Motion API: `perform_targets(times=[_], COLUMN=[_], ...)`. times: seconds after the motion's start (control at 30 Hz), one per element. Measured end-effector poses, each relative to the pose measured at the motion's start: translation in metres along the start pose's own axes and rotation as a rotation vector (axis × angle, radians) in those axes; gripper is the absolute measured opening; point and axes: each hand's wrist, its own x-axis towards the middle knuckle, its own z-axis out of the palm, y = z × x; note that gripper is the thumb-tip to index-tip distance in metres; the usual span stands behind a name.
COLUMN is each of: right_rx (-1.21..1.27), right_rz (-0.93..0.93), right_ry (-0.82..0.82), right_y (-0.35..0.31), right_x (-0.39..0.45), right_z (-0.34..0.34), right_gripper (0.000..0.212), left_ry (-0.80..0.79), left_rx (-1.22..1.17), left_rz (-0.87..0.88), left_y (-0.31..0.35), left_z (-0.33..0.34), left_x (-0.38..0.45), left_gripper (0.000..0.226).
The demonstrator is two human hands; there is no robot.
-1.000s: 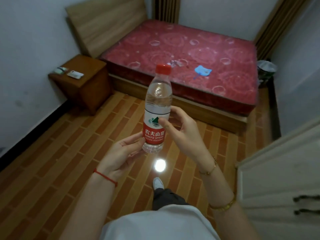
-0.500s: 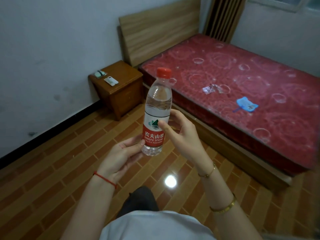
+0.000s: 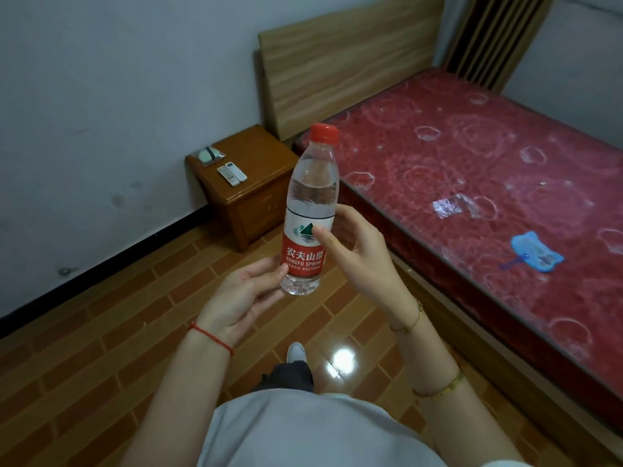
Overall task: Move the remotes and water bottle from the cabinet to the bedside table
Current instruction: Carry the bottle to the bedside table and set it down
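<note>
A clear water bottle (image 3: 308, 210) with a red cap and a red label stands upright in front of me, held between both hands. My left hand (image 3: 239, 298) cups its base with the fingertips on the label. My right hand (image 3: 357, 254) grips the label from the right, thumb on the front. Beyond the bottle stands the wooden bedside table (image 3: 256, 183), against the wall beside the bed. Two white remotes (image 3: 232, 172) lie side by side on its top, with a small pale green object (image 3: 209, 154) behind them.
A bed with a red patterned mattress (image 3: 472, 183) and a wooden headboard (image 3: 344, 59) fills the right side. A blue plastic item (image 3: 534, 251) and a clear wrapper (image 3: 448, 205) lie on it. Brick-patterned floor (image 3: 101, 348) stretches between me and the table.
The view has swung left and moved closer, so the bedside table and bed look nearer. The bottle stays upright in both hands with the same grip.
</note>
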Motion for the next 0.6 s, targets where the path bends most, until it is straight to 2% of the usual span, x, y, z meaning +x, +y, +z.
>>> perform_targets(times=[0.27, 0.6], right_rx=[0.032, 0.045], right_rz=[-0.045, -0.034], right_ry=[-0.008, -0.083], right_y=[0.024, 0.077], right_x=[0.155, 0.319], right_z=[-0.017, -0.038], right_gripper=[0.044, 0.046], left_ry=[0.002, 0.063], left_rx=[-0.049, -0.075], left_rz=[0.025, -0.001], left_y=[0.089, 0.161], left_z=[0.009, 0.020], left_x=[0.128, 0.270], left_gripper=[0.045, 0.062])
